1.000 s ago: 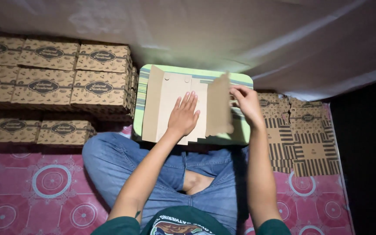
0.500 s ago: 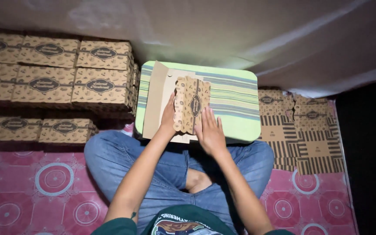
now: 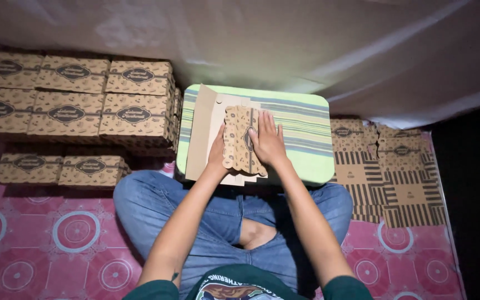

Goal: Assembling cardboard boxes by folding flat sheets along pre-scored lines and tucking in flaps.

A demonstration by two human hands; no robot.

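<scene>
a home floor turned packing spot: pink patterned mat (image 3: 40, 244) underfoot, a draped white sheet (image 3: 318, 50) behind, a small striped worktop (image 3: 306, 133) over the lap, made-up boxes (image 3: 73, 105) stacked left, flat blanks (image 3: 390, 172) piled right.

Dim overall — light falls from above the head camera onto the centre (green tabletop (image 3: 306, 161) brightest). Right edge drops to black; corners darken. Focus sharp, no motion blur, mild wide-angle stretch.

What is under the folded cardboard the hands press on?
A green striped board lies under the cardboard. Both the left hand and right hand press on it; beneath the board is hidden.
</scene>
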